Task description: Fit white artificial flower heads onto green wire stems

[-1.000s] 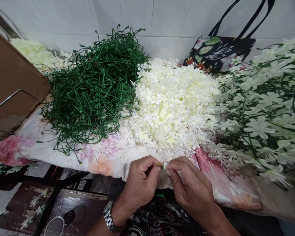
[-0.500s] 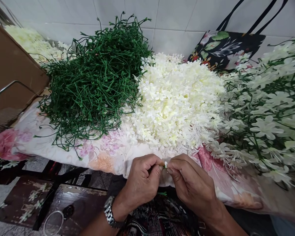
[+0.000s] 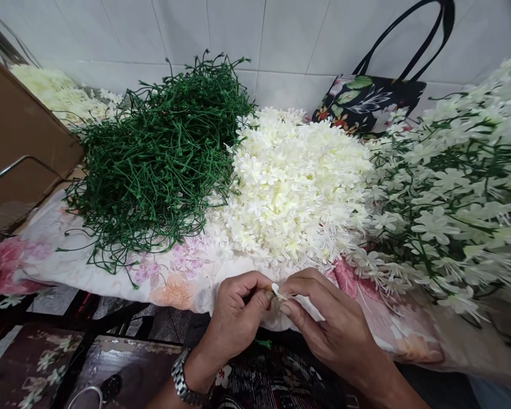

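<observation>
My left hand [image 3: 241, 309], with a metal watch [image 3: 183, 378] on its wrist, pinches a small white artificial flower [image 3: 276, 291] between thumb and forefinger. Fine pale threads stick out of the flower to the right. Beside it is my right hand [image 3: 326, 312], its thumb and forefinger apart around those threads; whether they touch is unclear. A green stem end [image 3: 263, 343] shows below my left hand, over the dark patterned clothing on my lap. Just beyond both hands lies a heap of loose white artificial blossoms [image 3: 298, 187].
Green plastic stems [image 3: 157, 153] are heaped at left on the floral cloth [image 3: 111, 284]. Finished-looking white flower sprays [image 3: 443, 221] fill the right side. A cardboard box [image 3: 25, 142] stands far left, and a black floral bag [image 3: 370, 102] leans against the tiled wall.
The white flower now shows larger, with its threads visible, at my left fingertips. My right thumb and forefinger have parted from their pinch. The view has shifted slightly.
</observation>
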Demonstrator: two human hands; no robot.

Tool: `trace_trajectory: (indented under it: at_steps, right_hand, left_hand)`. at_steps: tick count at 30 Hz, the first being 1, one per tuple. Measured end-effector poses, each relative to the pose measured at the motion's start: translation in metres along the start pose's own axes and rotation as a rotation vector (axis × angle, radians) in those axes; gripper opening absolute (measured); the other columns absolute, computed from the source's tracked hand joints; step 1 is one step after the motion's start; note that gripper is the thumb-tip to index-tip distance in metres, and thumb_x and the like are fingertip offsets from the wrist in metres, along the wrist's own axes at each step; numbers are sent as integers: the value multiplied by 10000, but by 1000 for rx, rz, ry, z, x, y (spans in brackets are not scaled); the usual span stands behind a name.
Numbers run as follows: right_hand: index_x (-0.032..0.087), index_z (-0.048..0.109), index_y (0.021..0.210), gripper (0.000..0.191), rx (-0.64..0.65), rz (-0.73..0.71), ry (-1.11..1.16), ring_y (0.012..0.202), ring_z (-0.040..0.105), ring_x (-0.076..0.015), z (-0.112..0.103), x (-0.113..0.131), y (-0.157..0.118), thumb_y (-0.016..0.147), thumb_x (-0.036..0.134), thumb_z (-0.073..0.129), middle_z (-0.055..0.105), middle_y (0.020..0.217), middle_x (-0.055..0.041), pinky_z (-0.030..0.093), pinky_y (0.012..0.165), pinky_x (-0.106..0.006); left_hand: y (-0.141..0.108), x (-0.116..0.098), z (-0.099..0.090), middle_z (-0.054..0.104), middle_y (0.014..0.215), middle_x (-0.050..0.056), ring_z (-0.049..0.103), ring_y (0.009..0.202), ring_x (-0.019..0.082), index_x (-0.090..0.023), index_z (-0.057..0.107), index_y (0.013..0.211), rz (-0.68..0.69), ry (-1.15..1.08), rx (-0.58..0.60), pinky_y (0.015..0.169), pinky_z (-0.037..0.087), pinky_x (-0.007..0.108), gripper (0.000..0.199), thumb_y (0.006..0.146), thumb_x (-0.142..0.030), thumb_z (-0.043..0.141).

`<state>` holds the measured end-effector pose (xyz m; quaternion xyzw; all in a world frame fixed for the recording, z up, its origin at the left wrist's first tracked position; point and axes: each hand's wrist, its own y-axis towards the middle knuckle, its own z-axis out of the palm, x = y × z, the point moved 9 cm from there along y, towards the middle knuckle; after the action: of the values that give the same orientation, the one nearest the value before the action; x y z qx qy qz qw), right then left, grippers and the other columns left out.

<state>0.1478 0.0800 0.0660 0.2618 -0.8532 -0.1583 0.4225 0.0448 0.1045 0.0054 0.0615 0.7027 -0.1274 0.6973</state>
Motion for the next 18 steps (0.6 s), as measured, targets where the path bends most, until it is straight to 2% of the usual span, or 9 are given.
trace_trajectory:
  at_steps: [4,8,12,18]
  right_hand:
    - [146,546,1041,193,24,1,-36,796,581,-145,-10,3,2,851,183,544,586,875,-71,510,676,-239]
    - [155,550,1012,189,-3,-54,-118,778,579,-147,-18,11,3,833,106,515,595,851,-68,510,655,-243]
    - [150,577,897,144,31,-102,-131,719,554,-139,-11,16,3,829,58,490,573,766,-51,490,625,-252]
    - [160,547,853,146,14,-94,-152,711,533,-136,-1,10,-1,869,59,443,546,740,-41,474,622,-256]
  left_hand:
    - [-1,1,-3,441,518,-36,366,471,73,-145,560,613,-23,-67,-3,435,293,178,201,784,-241,516]
    - [-2,-1,-2,458,521,-26,379,482,78,-140,583,620,-9,-50,4,438,295,179,198,780,-239,523]
    - [-2,-4,0,433,517,-33,348,461,73,-148,584,617,25,1,5,424,285,181,184,775,-211,513]
    - [-3,-9,0,412,504,-40,346,452,77,-158,567,619,94,113,-21,425,291,185,188,783,-191,480]
